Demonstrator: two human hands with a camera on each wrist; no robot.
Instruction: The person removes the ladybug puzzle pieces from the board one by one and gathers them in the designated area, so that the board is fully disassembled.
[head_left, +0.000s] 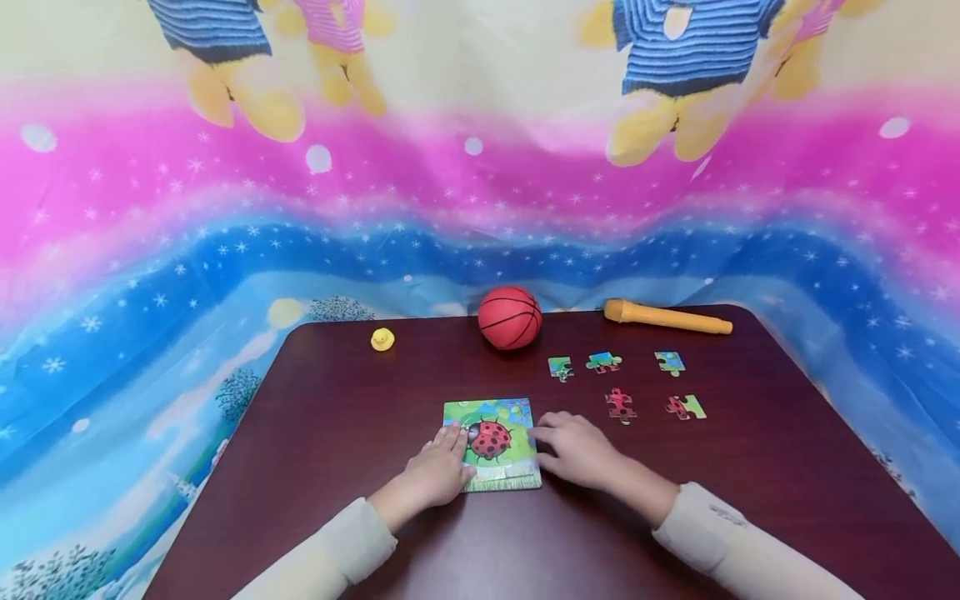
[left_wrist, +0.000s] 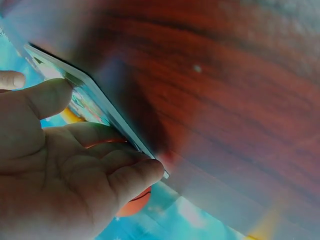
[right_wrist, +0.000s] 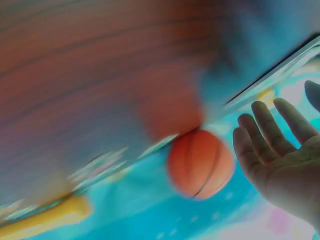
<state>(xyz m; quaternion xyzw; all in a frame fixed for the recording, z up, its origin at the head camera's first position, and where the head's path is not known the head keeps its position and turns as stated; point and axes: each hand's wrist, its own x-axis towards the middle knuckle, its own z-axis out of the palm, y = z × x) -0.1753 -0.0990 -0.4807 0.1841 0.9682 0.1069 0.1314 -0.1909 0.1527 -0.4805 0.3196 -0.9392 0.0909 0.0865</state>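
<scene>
With the ladybug puzzle board (head_left: 497, 443) flat on the table (head_left: 352, 392), we judged light pressure best, our left hand (head_left: 438, 468) resting straight fingers on its left side, our empty right hand (head_left: 579, 450) loosely extended at its right edge.

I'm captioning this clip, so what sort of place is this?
Probably a children's play area, perhaps a staged one: a colourful snowflake-print backdrop stands behind the table, which holds playthings such as a ladybug picture board and a red ball.
</scene>
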